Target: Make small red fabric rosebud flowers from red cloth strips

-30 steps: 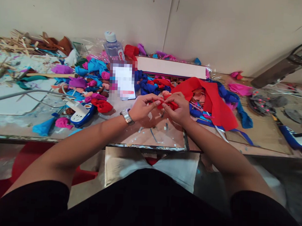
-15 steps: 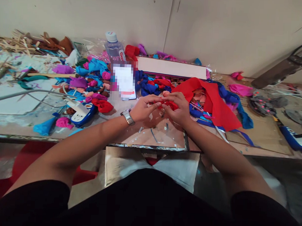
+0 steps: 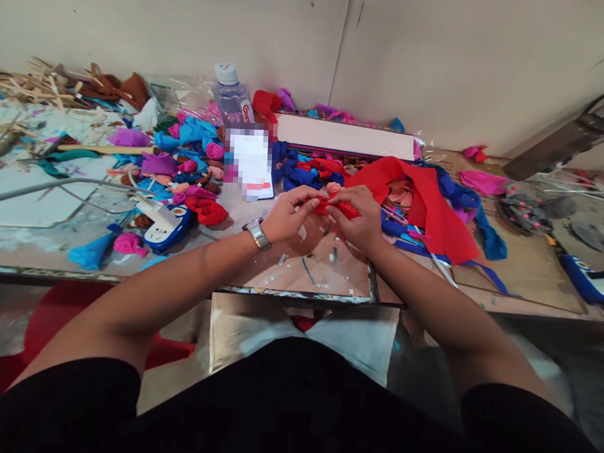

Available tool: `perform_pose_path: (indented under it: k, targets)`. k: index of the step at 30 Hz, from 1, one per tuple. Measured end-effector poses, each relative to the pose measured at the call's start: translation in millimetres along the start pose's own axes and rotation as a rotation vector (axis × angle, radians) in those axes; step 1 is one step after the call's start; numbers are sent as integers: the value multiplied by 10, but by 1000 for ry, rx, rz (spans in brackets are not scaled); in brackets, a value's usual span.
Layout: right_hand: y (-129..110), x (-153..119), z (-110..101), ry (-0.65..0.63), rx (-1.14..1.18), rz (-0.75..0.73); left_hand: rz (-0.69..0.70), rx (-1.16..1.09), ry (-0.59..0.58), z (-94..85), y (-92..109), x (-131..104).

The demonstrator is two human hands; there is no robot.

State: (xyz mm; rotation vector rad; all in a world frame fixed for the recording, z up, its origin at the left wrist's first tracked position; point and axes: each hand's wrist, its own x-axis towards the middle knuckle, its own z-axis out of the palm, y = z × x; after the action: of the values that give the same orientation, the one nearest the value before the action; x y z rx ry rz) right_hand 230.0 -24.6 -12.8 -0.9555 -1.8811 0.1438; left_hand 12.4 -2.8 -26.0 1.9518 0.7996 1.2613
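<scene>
pale wall [image 3: 429, 65], dark seam | cluttered worktable [image 3: 290, 279] | red chair below left

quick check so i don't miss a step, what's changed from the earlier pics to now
Since the picture just before, the right hand has drawn its fingers slightly back from over the fingertips of the left hand. Nothing was newly grasped or let go: both hold the red piece. The bottle and phone stayed put.

Left hand [image 3: 290, 216], right hand [image 3: 360, 219] — pinching.
</scene>
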Motion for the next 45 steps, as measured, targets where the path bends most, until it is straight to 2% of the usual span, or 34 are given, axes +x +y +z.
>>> perform_pose_path:
  k: [5, 9, 13, 18, 24, 27, 34, 41, 45]
  targets:
    - [22, -6, 2, -18, -22, 5, 20, 35, 15, 6, 39, -8]
    - [46, -18, 8, -37, -18, 10, -1, 41, -20, 9, 49, -16]
    - [69, -27, 22, -73, -17, -44, -4, 35, -35, 9, 20, -15]
    - [79, -34, 49, -23, 1, -99, -20, -11, -33, 15, -1, -7]
    - [61, -10, 42, 82, 71, -82, -199, -223, -17, 65, -22, -19]
    - [53, 10, 29, 104, 93, -71, -246, -253, -26, 78, -36, -32]
    - [25, 14, 32, 121, 160, -39, -123, -204, 11, 55, -77, -22]
    - [27, 7, 55, 113, 171, 19, -174, -255, -26, 48, -44, -14]
    - [28, 11, 48, 95, 158, 44, -183, -220, -9, 48, -13, -7]
